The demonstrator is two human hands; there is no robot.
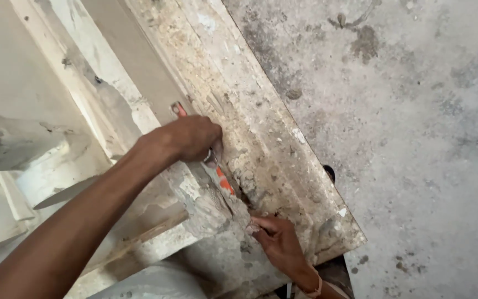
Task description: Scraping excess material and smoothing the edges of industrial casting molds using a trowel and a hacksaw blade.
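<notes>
My left hand (pixel 186 138) reaches in from the lower left and is closed around an orange-handled tool (pixel 225 182). The tool's butt end sticks out above the knuckles, and its lower end points down into a crumbling seam of grey mortar (pixel 233 205). The seam runs along the edge of a long, dirt-stained slab (pixel 261 127). My right hand (pixel 280 246) comes up from the bottom edge with a pale band at the wrist. Its thumb and fingertips pinch a pale lump of mortar (pixel 252 227) at the lower end of the seam, just below the tool's tip.
Stained grey concrete floor (pixel 416 138) fills the right side. White plastered ledges and a beam (pixel 23 127) stand at the left. A grey pointed blade shape (pixel 65 194) shows behind my left forearm. A small dark object (pixel 329 173) peeks out past the slab's right edge.
</notes>
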